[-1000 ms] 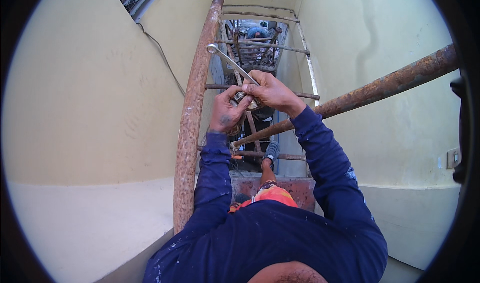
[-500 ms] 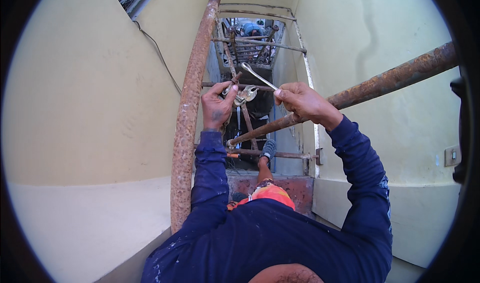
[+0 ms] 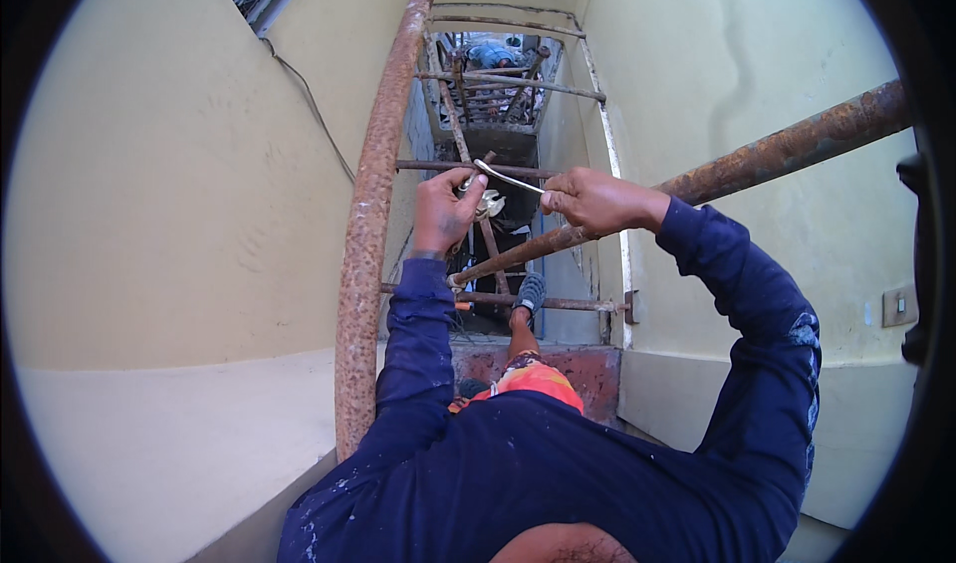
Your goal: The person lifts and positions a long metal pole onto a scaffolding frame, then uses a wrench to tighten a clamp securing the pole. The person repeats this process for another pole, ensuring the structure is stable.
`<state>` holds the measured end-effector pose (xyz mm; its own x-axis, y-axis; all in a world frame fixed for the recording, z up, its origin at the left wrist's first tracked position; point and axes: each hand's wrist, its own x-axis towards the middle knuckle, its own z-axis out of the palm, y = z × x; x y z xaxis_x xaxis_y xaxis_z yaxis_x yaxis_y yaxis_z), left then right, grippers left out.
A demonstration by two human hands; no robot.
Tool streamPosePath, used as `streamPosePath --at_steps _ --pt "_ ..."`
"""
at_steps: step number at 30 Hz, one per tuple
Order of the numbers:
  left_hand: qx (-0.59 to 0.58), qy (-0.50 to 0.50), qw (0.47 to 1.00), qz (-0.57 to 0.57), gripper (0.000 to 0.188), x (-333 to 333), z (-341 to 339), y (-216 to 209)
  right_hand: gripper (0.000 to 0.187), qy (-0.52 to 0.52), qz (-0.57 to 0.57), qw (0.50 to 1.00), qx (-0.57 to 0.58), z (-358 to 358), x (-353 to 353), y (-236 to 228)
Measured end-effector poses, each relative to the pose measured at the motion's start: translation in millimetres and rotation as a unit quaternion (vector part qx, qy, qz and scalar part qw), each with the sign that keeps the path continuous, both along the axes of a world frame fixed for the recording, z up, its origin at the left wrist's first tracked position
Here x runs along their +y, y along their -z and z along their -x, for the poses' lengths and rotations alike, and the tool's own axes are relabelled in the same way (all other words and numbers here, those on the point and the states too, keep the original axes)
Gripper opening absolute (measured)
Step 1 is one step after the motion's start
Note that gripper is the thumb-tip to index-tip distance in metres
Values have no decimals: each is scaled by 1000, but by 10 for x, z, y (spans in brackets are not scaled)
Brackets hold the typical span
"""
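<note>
My left hand (image 3: 442, 213) is closed around a metal scaffold clamp (image 3: 491, 204), whose pale curved jaw shows below the thumb. A rusty bolt end (image 3: 488, 157) sticks up past the fingers. In my right hand (image 3: 603, 202) is a silver wrench (image 3: 515, 181), gripped by its handle. The wrench's far end lies against the tip of my left thumb, beside the bolt; whether it is seated on a nut I cannot tell. Part of the clamp is hidden behind my left fingers.
A rusty upright pipe (image 3: 366, 225) stands left of my left arm. Another rusty pipe (image 3: 787, 143) slants under my right hand. Scaffold rungs (image 3: 568, 305) cross a deep gap below, where my foot (image 3: 530, 294) rests. Far down, a person in blue (image 3: 492, 55) is visible. Walls (image 3: 179, 205) flank both sides.
My right hand has brought the wrench's far end leftward and down, from above the clamp to the bolt by my left thumb. My right elbow has swung outward.
</note>
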<state>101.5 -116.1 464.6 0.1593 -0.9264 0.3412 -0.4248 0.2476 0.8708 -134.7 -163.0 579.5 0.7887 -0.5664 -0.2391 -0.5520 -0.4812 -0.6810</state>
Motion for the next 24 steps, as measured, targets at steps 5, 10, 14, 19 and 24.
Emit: streamPosePath --at_steps 5,10,14,19,24 --pt "42 51 997 -38 22 31 -71 -52 24 69 59 992 -91 94 264 542" --pt "77 60 995 -11 21 9 -73 -48 15 134 90 984 -72 139 444 660" --pt "162 120 973 -116 20 23 -19 109 22 170 39 978 -111 160 777 637" --pt "123 203 953 -190 26 230 424 375 36 251 -146 957 4 491 1174 813" --pt "128 216 958 -140 28 256 653 198 49 312 4 950 -32 680 1358 1047"
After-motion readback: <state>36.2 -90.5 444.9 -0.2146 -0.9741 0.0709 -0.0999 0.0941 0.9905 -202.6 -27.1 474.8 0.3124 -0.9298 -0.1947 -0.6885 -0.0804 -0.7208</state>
